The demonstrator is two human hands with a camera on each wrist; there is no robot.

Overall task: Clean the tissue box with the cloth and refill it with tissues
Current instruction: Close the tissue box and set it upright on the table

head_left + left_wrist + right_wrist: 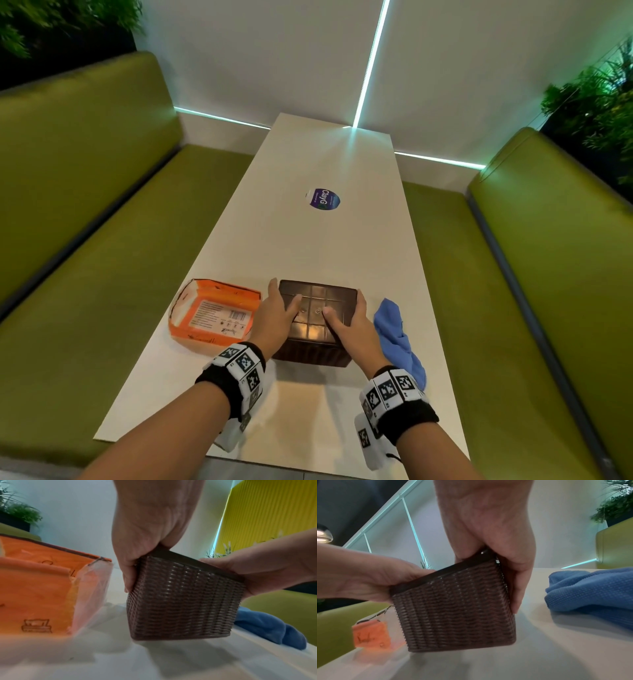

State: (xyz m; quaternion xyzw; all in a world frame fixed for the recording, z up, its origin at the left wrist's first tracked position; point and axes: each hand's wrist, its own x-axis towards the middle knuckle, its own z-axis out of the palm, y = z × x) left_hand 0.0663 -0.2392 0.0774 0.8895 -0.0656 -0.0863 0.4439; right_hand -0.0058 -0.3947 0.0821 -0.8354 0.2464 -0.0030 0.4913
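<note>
Right, my left hand [274, 317] and right hand [346, 320] clasp the box [317, 337] between them, cloth [397, 337] nearer right.

The head view looked down from above along the table [329, 164]. Both wrist views sat low and close, facing forward; all three shared the brown tissue box [317, 322] and blue cloth [397, 337].

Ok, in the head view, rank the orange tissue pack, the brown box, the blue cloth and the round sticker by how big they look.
1. Orange tissue pack and brown box: look about alike, so no ranking between them.
2. Blue cloth.
3. Round sticker: smallest, though it lies farther from the camera.
</note>
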